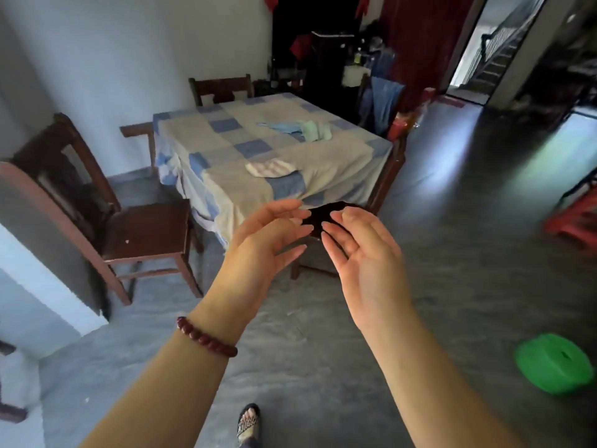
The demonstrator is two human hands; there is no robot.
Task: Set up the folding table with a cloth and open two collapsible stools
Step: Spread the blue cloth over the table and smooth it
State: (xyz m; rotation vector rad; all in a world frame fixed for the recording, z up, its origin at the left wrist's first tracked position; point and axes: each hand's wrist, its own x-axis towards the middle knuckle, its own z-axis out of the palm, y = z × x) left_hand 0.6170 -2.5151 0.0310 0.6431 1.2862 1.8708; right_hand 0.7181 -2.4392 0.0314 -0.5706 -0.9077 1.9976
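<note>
My left hand (258,250) and right hand (365,263) are raised before me, released, palms facing each other, grasping nothing. The green round plastic stool (554,362), collapsed, lies flat on the grey floor (452,221) at my right, top face up. A blue-and-cream checked cloth (258,156) drapes the wooden bench (387,176) ahead.

Before you is the cloth-covered wooden counter (226,156); left of it a dark wooden chair (145,231), on the floor (452,253) to your right a round green plastic stool (554,363).
</note>
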